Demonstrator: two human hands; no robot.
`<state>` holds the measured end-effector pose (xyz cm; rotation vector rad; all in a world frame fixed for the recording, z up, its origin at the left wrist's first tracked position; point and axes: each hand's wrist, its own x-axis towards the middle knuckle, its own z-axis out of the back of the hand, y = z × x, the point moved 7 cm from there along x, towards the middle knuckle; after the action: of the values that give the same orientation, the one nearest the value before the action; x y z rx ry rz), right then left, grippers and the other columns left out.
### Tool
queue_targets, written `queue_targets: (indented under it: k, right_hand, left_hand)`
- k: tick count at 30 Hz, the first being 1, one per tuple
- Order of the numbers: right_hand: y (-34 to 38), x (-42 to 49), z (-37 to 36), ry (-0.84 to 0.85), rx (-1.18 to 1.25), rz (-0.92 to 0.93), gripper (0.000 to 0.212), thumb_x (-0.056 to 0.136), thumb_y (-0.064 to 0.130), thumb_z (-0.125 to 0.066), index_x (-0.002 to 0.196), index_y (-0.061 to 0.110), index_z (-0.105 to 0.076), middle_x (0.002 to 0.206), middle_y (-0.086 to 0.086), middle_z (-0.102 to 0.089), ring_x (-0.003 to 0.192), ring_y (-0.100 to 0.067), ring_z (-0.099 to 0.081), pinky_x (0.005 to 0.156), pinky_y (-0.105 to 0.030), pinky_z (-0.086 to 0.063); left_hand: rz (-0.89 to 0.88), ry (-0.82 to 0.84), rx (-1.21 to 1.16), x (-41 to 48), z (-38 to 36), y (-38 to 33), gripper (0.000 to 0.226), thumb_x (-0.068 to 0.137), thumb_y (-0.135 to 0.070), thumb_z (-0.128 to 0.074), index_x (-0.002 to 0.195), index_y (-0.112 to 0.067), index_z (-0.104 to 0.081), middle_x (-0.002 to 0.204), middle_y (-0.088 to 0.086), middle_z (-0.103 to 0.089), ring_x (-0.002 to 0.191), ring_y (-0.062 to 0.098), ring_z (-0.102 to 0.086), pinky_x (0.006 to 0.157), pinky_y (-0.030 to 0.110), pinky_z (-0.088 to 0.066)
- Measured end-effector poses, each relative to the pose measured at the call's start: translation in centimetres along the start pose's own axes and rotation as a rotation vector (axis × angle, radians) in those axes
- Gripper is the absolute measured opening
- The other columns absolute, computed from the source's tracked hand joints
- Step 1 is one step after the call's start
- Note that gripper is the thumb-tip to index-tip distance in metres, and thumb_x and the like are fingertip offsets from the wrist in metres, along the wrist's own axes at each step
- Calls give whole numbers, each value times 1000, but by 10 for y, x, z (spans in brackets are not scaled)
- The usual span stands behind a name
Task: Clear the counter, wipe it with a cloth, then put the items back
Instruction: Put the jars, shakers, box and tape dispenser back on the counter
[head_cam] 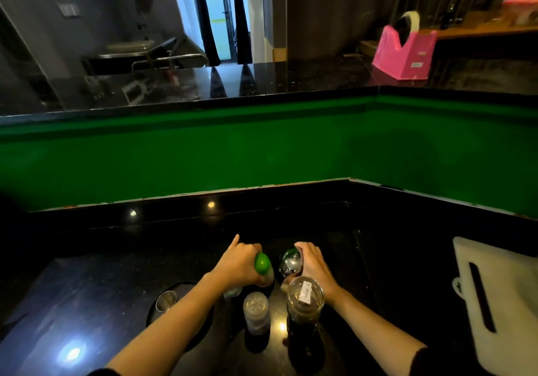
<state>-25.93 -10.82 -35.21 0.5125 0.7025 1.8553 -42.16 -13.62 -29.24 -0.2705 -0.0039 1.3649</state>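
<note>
A glossy black counter (393, 273) fills the lower half of the view, and it turns a corner at the right. Behind it rises a green wall panel (203, 154), topped by a second black ledge (262, 81). A white cutting board (500, 303) with a slot handle lies flat on the counter at the far right, well apart from everything else. A pink tape dispenser (404, 52) stands on the upper ledge, right of centre.

Low and left of centre, a dark round tray (160, 324) sits on the counter with a small metal cup (166, 300) standing on it; the left forearm crosses over the tray. Just right of the tray stand a clear shaker (256, 310) with a perforated lid and a taller glass jar (305, 303) with dark contents and a white label on its lid, side by side near the front edge.

Just behind those two, the left hand (238, 262) grips a green-capped bottle (263, 262). Its fingers curl round the body below the cap, and the index finger sticks out forward. The right hand (314, 265) is wrapped round a chrome-topped container (289, 262) just beside the bottle. The jar hides its lower part, so it may be a shaker or a bottle. Both held items are upright near the middle of the counter; whether their bases touch the surface cannot be seen.
</note>
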Motion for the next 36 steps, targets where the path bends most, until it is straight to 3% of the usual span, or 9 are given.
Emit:
queue_targets:
  k: [2,4,6,8,16,22,27,32,36]
  right_hand:
    - [-2,-6,8,-39,1,-7,91,68,33,-83,140,9,-34,132,-5,-40,121,-16,-33,98,-14,-25]
    - [-3,-12,20,-87,8,-28,91,68,36,-82,141,10,-34,131,-5,-38,118,-15,-30,98,-17,-27]
    - [-3,-16,36,-144,20,-67,91,66,37,-82,140,13,-36,128,-4,-37,118,-14,-28,97,-18,-27]
    - [-1,-24,59,-219,22,-103,91,63,37,-84,138,14,-40,125,-3,-38,120,-17,-31,97,-19,-28]
    - [20,-53,205,-498,-21,-96,89,59,34,-86,134,11,-43,116,-1,-41,115,-18,-34,92,-23,-30]
    - [63,-42,355,-635,-147,-5,81,57,34,-88,124,9,-50,115,-7,-46,111,-22,-39,87,-24,-32]
    - [76,-17,449,-767,-163,-29,76,56,40,-88,117,8,-55,115,-9,-51,112,-25,-42,85,-28,-36]
    - [50,26,498,-778,-176,-177,80,56,48,-85,116,5,-54,119,-11,-52,118,-31,-42,84,-35,-38]
    - [28,55,506,-760,-162,-278,88,63,42,-85,128,1,-43,133,-15,-45,128,-32,-34,94,-39,-40]
  left_hand:
    - [16,-46,-141,2,8,-2,45,63,-53,-76,87,-23,-53,87,-9,-58,89,14,-59,108,35,-28]
    - [32,-102,-301,5,21,-8,47,57,-48,-81,86,-21,-57,88,-6,-57,80,11,-57,82,22,-46]
    - [14,-163,-365,11,38,-19,49,53,-43,-85,86,-17,-59,89,-3,-55,75,10,-54,60,10,-39]
    - [-9,-220,-401,18,59,-36,49,52,-37,-88,85,-15,-59,86,-1,-53,73,11,-52,54,10,-34]
    - [-103,-257,-435,43,136,-115,41,58,-24,-87,84,-14,-57,79,3,-60,70,16,-56,50,15,-36]
    - [-137,-367,-459,55,212,-171,55,47,-39,-81,90,-9,-63,82,4,-63,76,19,-60,63,26,-44]
    - [-185,-422,-538,81,274,-213,36,66,-21,-82,93,-9,-62,81,3,-62,56,3,-58,45,13,-46]
    - [-147,-463,-588,114,301,-234,43,67,-26,-82,101,-10,-62,98,6,-62,88,19,-61,73,32,-54]
    - [-131,-493,-624,132,308,-236,42,70,-23,-81,102,-12,-57,99,3,-57,91,17,-56,80,30,-50]
